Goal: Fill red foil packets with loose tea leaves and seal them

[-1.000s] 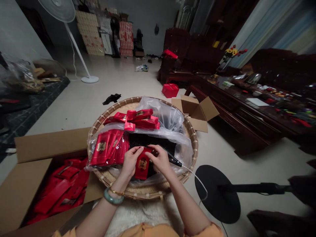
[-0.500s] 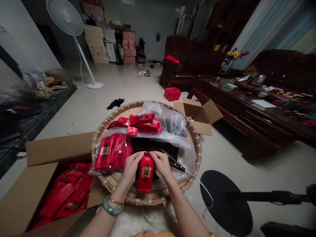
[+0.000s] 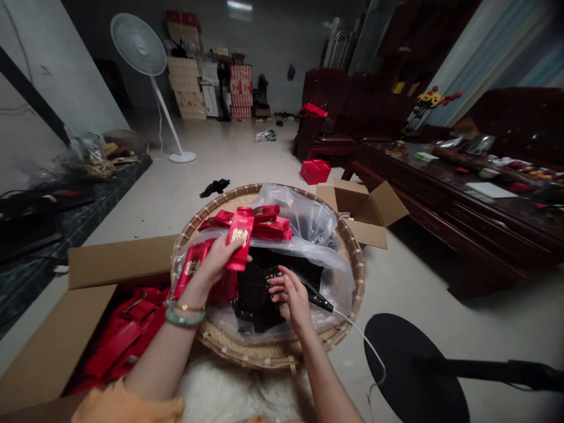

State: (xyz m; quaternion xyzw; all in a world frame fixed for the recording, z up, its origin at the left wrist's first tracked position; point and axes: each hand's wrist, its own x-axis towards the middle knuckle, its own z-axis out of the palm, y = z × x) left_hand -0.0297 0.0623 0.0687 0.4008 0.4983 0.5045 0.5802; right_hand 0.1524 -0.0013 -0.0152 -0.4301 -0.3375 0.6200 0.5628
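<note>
My left hand [image 3: 215, 259] is closed on a red packet [image 3: 240, 239] and holds it up over the round woven basket [image 3: 352, 252]. My right hand [image 3: 287, 292] rests with fingers curled on a heap of dark loose tea leaves [image 3: 258, 288] lying on clear plastic [image 3: 304, 217] inside the basket. A stack of red packets [image 3: 267, 220] lies at the basket's far side, and more red packets [image 3: 191, 267] sit at its left, under my left hand. A black tool with a white cord [image 3: 315, 295] lies just right of my right hand.
An open cardboard box [image 3: 92, 264] with red packets [image 3: 118, 338] stands at the left. A smaller open box [image 3: 361, 205] sits beyond the basket. A black round fan base [image 3: 409, 367] lies at the right. A dark wooden table [image 3: 458, 194] runs along the right; a white standing fan [image 3: 145, 53] is far left.
My left hand has lifted the red packet up and away toward the far stack. My right hand let go of it and dropped onto the tea leaves.
</note>
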